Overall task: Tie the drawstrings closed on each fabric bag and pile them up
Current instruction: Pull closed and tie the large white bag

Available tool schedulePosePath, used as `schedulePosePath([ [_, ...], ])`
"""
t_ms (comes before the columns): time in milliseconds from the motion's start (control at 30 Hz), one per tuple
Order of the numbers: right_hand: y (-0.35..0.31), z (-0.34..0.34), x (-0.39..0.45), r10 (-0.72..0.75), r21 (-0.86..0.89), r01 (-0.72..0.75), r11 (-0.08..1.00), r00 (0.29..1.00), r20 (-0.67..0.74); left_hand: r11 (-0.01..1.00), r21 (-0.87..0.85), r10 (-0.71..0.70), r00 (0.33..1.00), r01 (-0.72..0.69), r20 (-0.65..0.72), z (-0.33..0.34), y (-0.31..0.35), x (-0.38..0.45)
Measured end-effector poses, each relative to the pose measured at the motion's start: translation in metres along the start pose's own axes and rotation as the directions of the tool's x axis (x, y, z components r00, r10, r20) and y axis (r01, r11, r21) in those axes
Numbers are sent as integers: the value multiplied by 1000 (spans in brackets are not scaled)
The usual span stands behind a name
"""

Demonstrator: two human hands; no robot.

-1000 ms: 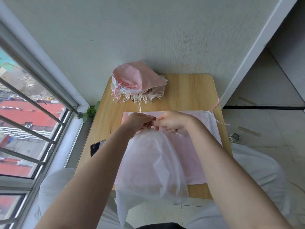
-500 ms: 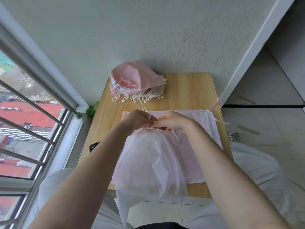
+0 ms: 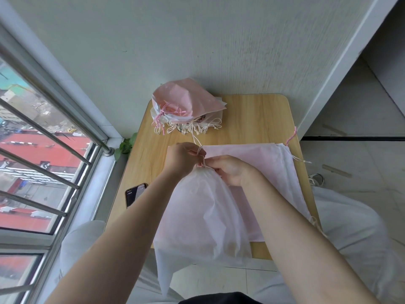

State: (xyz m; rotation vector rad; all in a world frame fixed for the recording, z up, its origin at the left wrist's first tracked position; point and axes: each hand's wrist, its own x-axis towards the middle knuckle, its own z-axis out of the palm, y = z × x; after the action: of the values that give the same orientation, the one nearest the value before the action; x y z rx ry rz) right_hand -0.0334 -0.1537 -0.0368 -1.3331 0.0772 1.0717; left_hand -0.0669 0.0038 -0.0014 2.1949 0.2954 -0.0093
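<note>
Wooden table [image 3: 258, 119]: bags [image 3: 274, 163], phone [image 3: 134, 194]

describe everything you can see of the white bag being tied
The white bag is thin, translucent, non-woven-looking fabric, its mouth gathered tight at the top. It drapes from there over the pink bags and off the table's near edge. The left hand and right hand pinch its white drawstring at the neck.

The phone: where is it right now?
In the head view the phone lies on the wooden table's left edge, beside the left forearm and left of the white bag.
</note>
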Motion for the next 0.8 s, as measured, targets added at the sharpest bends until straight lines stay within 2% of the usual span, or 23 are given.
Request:
schedulePosePath([
  [100, -3, 3, -3, 6, -17, -6, 1000, 1000, -7, 992, -103, -71, 997, 73, 22, 1, -1, 0],
  [167, -7, 3, -3, 18, -58, -24, 998, 994, -104, 975, -171, -135, 989, 144, 64, -1, -2, 1],
  [267, -12, 5, -1, -96, -261, 12, 965, 946, -309, 923, -296, -208, 966, 247, 155, -4, -3, 2],
  [333, -14, 2, 0, -148, -413, -13, 911, 923, -355, 884, -372, -227, 956, 282, 185, -5, -6, 3],
  [367, -14, 1, 0, -144, -417, -21, 908, 922, -361, 869, -395, -236, 952, 296, 194, -5, -7, 4],
  [433, -15, -5, -1, -91, -259, -5, 966, 929, -359, 835, -436, -259, 939, 336, 227, -7, -9, 4],
  [500, -15, -12, -2, -38, 39, 55, 998, 934, -354, 797, -472, -277, 922, 378, 271, -8, -10, 4],
  [533, -16, -14, -2, -35, 190, 106, 976, 938, -345, 785, -479, -282, 915, 393, 289, -8, -10, 3],
  [600, -18, -17, -1, -66, 413, 210, 886, 939, -337, 779, -475, -287, 907, 409, 309, -8, -10, 5],
  [733, -27, -13, 0, -91, 600, 335, 727, 913, -399, 765, -463, -337, 891, 448, 306, -5, -5, 6],
  [800, -34, -14, -1, -111, 696, 378, 610, 911, -398, 749, -462, -376, 879, 475, 294, -5, -2, 6],
])
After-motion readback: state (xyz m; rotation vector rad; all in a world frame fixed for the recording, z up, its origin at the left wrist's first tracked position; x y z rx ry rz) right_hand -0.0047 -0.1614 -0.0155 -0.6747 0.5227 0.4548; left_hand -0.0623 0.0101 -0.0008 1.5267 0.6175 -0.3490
